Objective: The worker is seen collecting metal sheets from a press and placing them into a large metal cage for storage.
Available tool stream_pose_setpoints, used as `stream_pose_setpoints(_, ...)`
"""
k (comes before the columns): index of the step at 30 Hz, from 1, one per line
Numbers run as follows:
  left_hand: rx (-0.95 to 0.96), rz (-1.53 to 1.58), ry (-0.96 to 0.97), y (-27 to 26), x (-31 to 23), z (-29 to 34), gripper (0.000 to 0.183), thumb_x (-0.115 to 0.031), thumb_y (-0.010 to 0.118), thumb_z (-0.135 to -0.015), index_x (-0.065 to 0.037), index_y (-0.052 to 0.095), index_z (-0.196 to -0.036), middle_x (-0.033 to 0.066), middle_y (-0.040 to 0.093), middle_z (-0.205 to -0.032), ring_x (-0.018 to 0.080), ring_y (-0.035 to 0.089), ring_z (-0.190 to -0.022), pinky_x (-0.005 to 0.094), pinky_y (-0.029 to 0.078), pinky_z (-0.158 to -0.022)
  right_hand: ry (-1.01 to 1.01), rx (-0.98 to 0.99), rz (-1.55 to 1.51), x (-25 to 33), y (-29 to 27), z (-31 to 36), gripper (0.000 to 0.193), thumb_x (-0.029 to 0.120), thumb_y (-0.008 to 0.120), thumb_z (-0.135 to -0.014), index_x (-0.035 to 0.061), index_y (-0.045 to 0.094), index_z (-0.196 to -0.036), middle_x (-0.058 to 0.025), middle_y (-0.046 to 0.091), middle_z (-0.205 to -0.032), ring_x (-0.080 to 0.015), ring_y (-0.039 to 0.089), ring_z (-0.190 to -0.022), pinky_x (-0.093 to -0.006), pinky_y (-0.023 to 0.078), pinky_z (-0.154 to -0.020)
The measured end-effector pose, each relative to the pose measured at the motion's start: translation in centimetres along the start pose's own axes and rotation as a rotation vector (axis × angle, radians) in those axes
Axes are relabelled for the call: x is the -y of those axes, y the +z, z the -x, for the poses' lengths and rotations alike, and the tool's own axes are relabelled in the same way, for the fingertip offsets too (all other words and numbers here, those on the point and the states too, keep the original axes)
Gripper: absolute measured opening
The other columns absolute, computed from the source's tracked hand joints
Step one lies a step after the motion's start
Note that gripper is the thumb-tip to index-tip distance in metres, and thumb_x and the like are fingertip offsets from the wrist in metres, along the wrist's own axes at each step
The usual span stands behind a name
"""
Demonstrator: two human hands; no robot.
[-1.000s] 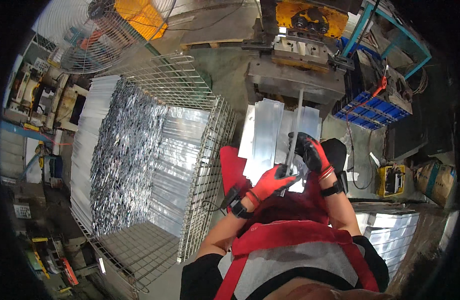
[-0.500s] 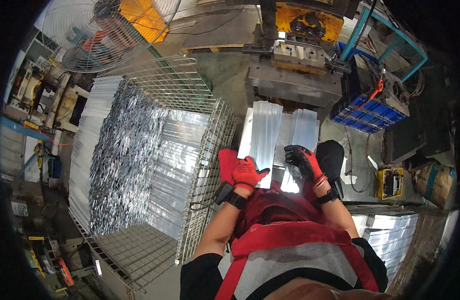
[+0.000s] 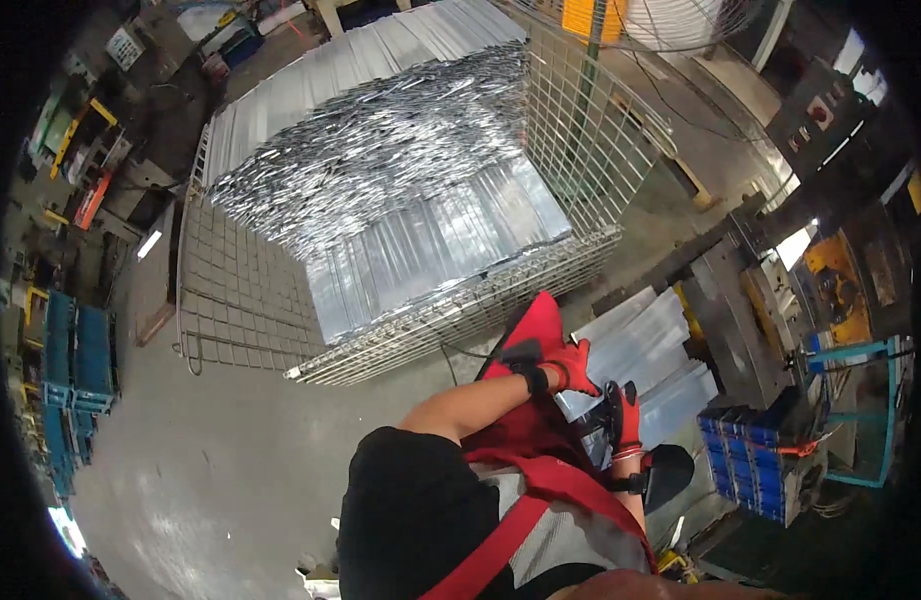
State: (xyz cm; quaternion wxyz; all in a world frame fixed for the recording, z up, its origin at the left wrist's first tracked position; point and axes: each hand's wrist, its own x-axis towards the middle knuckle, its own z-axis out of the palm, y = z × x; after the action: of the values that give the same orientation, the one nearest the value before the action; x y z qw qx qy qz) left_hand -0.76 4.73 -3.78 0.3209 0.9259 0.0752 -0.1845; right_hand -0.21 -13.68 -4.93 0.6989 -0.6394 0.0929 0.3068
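Note:
My left hand [image 3: 573, 368], in a red and black glove, is at the near edge of a stack of thin silvery metal strips [image 3: 636, 335]. Its thumb and fingers are spread apart, with no strip clearly held in them. Close beside it on the right, my right hand [image 3: 624, 418] has its gloved fingers curled over the near end of a second stack of strips [image 3: 681, 400]. Whatever those fingers hold, if anything, is hidden by the glove. Both stacks lie side by side in front of my lap.
A wire mesh cage [image 3: 461, 300] at the upper left holds many metal strips [image 3: 401, 140]. Right of the stacks stand a heavy press [image 3: 746, 310] and a blue plastic crate [image 3: 741, 455]. Blue bins [image 3: 81, 350] stand far left, across the grey floor [image 3: 241, 460].
My view has swung left, so the cage now fills the top and the stacks sit farther right. My hands have come closer together at the near ends of the strips.

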Motion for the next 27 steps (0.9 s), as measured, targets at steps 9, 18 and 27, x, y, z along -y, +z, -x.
stream_pose_setpoints(9, -0.027, 0.273, 0.033, 1.9, 1.7, -1.2, 0.110, -0.051, 0.077, -0.048, 0.007, 0.020, -0.123, 0.0278, 0.041, -0.114, 0.0353, 0.046, -0.105, 0.0401, 0.040, -0.085, -0.219, -0.081, 0.247, -0.8, 0.1, -1.4, 0.028, 0.019, 0.060, -0.077, -0.0016, 0.047, -0.090, -0.0027, 0.047, -0.071, -0.0098, 0.045, -0.058, -0.0253, 0.038, -0.049)
stream_pose_setpoints(18, 0.108, 0.670, 0.045, 3.7, 9.6, -3.6, 0.092, -0.031, 0.079, -0.057, 0.010, 0.028, -0.121, 0.0161, 0.059, -0.093, 0.0196, 0.060, -0.084, 0.0265, 0.048, -0.072, -0.120, -0.324, 0.214, -3.2, 3.5, -2.6, 0.028, 0.029, 0.063, -0.075, 0.0047, 0.050, -0.071, -0.0012, 0.047, -0.059, -0.0107, 0.046, -0.048, -0.0258, 0.038, -0.043)
stream_pose_setpoints(27, 0.712, 1.225, -0.247, -0.2, 5.1, -2.1, 0.032, -0.010, 0.063, -0.076, 0.001, 0.054, -0.105, 0.0066, 0.061, -0.094, 0.0143, 0.060, -0.081, 0.0278, 0.050, -0.071, -0.687, -0.251, 0.432, -7.2, 2.8, -2.2, 0.054, 0.032, 0.071, -0.068, -0.0032, 0.037, -0.090, -0.0050, 0.050, -0.067, -0.0109, 0.047, -0.056, -0.0280, 0.040, -0.047)
